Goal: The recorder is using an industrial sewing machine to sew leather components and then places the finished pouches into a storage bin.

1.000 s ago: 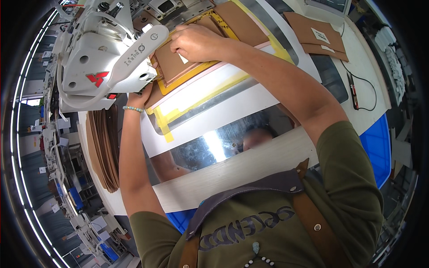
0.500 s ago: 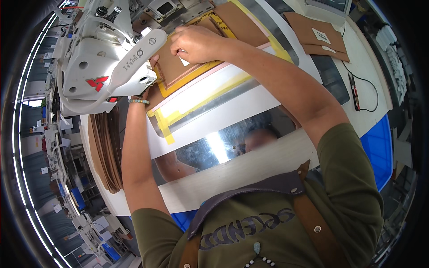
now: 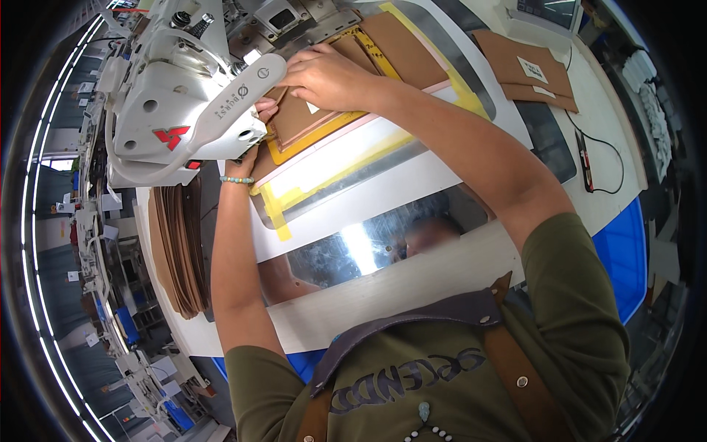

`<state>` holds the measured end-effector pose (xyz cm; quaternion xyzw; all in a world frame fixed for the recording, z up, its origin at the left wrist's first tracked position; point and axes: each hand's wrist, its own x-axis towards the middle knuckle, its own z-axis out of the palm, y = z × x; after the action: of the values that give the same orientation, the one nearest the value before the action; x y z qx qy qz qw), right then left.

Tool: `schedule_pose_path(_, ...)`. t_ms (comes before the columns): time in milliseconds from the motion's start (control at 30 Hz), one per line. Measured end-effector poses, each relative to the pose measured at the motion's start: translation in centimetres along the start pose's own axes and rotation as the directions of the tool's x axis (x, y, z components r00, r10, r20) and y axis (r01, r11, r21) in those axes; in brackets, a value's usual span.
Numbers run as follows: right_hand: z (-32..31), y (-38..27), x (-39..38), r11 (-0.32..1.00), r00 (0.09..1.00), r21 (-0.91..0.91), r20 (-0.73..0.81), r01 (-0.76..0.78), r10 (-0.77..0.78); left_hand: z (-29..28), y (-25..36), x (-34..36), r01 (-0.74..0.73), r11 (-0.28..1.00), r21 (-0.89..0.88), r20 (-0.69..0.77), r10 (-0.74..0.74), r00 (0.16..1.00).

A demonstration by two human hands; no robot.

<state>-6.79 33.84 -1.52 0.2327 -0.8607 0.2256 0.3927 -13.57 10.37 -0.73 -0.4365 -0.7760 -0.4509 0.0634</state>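
Note:
My right hand (image 3: 328,77) rests over a brown leather-like panel (image 3: 398,46) framed by a yellow-edged template (image 3: 291,153). Its fingers stretch left toward the machine; the white lever hides some fingertips. A small white label (image 3: 313,108) shows below that palm. Beneath the head of a white sewing machine (image 3: 158,121), my left hand (image 3: 265,110) lies at the panel's left end, its fingers stretched out over the brown piece. The machine head covers much of this hand. A beaded bracelet circles the left wrist.
Brown pieces stand in a stack (image 3: 177,250) at the left. Another labelled brown piece (image 3: 524,70) lies at the right, near a red-and-black hand tool (image 3: 585,162) and a thin cable. A shiny metal plate (image 3: 368,247) lies before me; a blue bin (image 3: 618,254) stands beyond the table's right edge.
My right hand's fingers have straightened from a curled pose and reach left. More of my left fingers shows beside the machine head. The whole view has shifted slightly.

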Motion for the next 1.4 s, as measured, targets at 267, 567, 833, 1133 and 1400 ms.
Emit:
schedule_pose_path(267,-1.1,0.8,0.0,0.997,0.966,-0.011,0.246,0.082,-0.077,-2.4,-3.6,-4.2,0.182,0.983,0.008,-0.069,-0.181,0.981)
schedule_pose_path(567,-8.0,-3.9,1.6,0.894,0.89,-0.233,0.354,0.382,-0.288,-4.8,8.3,-12.4,0.319,0.941,0.111,-0.195,-0.294,0.936)
schedule_pose_path(833,-14.0,-13.9,-7.6,0.853,0.797,-0.041,0.384,0.52,-0.467,-1.0,19.9,-18.6,0.14,0.973,0.181,-0.113,-0.121,0.986)
schedule_pose_path(1133,-16.2,-15.0,-11.8,0.936,0.888,0.321,0.46,-0.147,-0.019,2.3,21.3,-19.5,0.105,0.98,0.171,0.056,-0.116,0.992)
schedule_pose_path(1400,-14.4,-15.5,-11.5,0.893,0.853,0.34,0.514,-0.294,0.085,4.2,20.3,-17.4,0.116,0.981,0.154,0.079,-0.13,0.988)
